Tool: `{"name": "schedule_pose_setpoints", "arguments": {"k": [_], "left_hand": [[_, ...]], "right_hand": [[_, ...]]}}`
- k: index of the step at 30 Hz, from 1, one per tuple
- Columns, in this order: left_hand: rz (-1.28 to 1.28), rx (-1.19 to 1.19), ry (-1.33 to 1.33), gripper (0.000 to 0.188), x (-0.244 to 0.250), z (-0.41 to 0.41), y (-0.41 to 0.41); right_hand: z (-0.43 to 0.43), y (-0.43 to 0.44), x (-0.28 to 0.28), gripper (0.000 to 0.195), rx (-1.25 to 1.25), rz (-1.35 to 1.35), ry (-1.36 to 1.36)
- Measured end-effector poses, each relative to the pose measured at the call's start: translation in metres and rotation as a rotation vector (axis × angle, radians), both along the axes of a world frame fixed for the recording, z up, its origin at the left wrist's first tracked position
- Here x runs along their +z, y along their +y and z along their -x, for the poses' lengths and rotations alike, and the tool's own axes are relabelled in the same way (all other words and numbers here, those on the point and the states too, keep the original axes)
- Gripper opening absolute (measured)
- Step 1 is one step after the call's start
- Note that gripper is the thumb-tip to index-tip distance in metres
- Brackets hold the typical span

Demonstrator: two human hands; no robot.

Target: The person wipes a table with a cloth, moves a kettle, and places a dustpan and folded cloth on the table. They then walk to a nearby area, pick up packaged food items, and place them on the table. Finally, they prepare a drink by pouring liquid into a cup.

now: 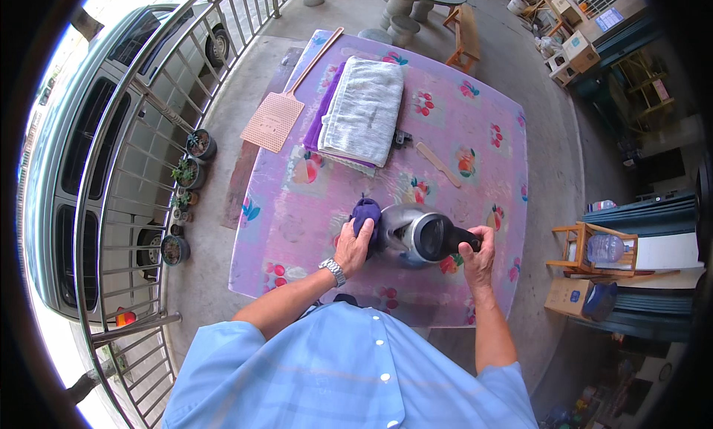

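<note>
Near the front of a table with a fruit-patterned cover, my right hand grips the black handle of a shiny metal kettle. The kettle's round dark lid faces up, and its edges look slightly blurred. A bunched dark purple cloth is in my left hand, against the kettle's left side. Whether the kettle's base touches the table cannot be seen. Beyond it lie folded towels, a pale grey one over a purple one.
A plastic fly swatter overhangs the table's left edge. A flat beige strip-like tool and a small dark object lie beyond the kettle. Potted plants line a metal railing at left. A wooden bench stands behind.
</note>
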State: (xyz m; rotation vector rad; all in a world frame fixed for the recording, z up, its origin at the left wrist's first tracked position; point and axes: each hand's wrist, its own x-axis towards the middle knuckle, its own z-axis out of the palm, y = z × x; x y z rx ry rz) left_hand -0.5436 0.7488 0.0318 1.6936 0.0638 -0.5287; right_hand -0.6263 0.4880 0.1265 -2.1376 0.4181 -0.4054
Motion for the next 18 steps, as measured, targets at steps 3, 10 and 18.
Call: {"name": "schedule_pose_setpoints", "arguments": {"k": [3,10,18], "left_hand": [[0.091,0.076,-0.051,0.064,0.027,0.014,-0.012],[0.0,-0.023,-0.769,0.043,0.066,0.029,-0.042],[-0.099,-0.089,-1.006,0.044,0.004,0.019,-0.035]], "right_hand": [[0.009,0.022,-0.005,0.077,-0.229,0.04,0.01],[0.014,0.063,-0.001,0.054,-0.248,-0.204,0.097],[0.009,0.08,-0.009,0.046,-0.197,-0.23,0.033]]}}
